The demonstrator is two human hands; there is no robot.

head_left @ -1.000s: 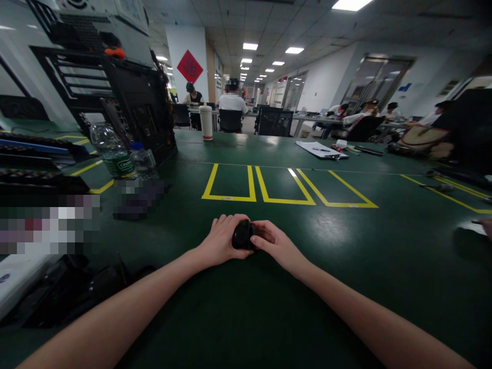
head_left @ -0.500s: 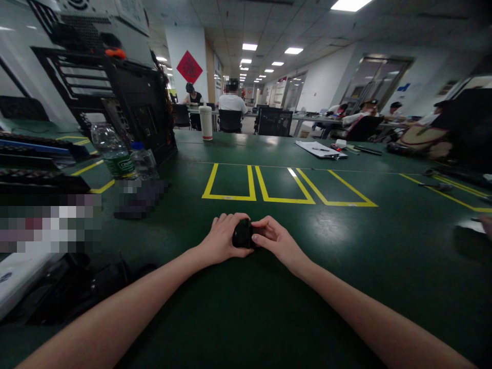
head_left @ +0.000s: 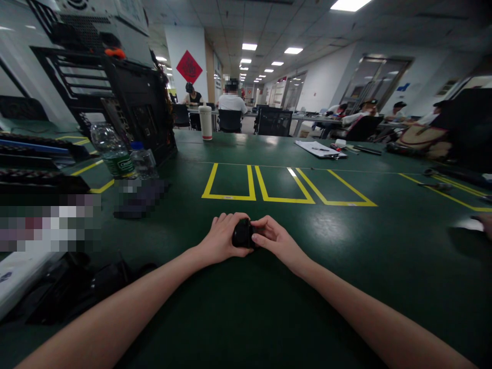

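Observation:
A small, glossy black rounded object (head_left: 242, 234) is held low over the green table, between my two hands; its exact kind I cannot make out. My left hand (head_left: 222, 239) wraps round its left side, thumb below and fingers over the top. On its right side, my right hand (head_left: 273, 240) pinches it between thumb and bent fingers, and those fingertips partly hide that end. Beyond both hands, yellow tape outlines (head_left: 230, 198) mark the green tabletop (head_left: 261, 312).
At left stand a black computer case (head_left: 142, 113), a clear water bottle (head_left: 111, 148) and a smaller blue-capped bottle (head_left: 143, 161). A white cup (head_left: 206, 122) and a clipboard (head_left: 319, 149) lie farther back. Another person's hand (head_left: 485, 224) shows at the right edge.
My hands and the black object stay almost in place; the right fingers have shifted very slightly. The other person's hand at the right edge has moved a little.

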